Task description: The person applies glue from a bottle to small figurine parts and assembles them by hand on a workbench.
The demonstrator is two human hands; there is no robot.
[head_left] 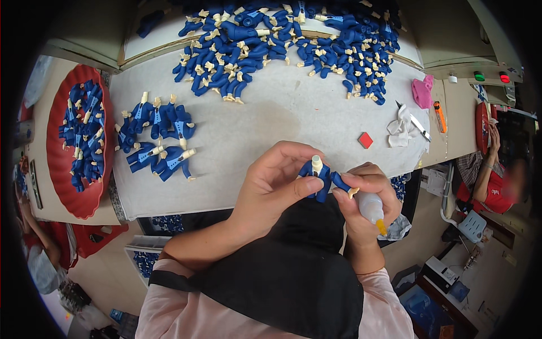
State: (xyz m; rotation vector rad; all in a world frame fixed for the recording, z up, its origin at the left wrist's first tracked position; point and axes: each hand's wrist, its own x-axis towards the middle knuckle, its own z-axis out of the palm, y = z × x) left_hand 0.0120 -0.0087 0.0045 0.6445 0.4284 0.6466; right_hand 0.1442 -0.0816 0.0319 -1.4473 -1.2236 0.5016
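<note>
Close to my body, my left hand (pixel 282 183) grips a headless blue figurine body (pixel 319 189) with a cream neck, held upright between thumb and fingers. My right hand (pixel 367 195) pinches a small blue figurine arm (pixel 339 181) with a cream hand at its end. The arm is right beside the body's shoulder; whether they touch I cannot tell. Tucked in the same right hand is a white squeeze bottle (pixel 371 208), its yellow nozzle pointing down toward me. Several figurine bodies with arms (pixel 161 121) lie to the left on the white-covered table (pixel 237 147).
Large heaps of loose blue figurine parts (pixel 243 51) cover the table's far side. At left stands a red scalloped tray (pixel 59 164) of figurines. A red block (pixel 366 140), white cloth (pixel 400 127), pink cloth (pixel 422 91) and orange cutter (pixel 440 117) lie at right. Other people sit at both sides.
</note>
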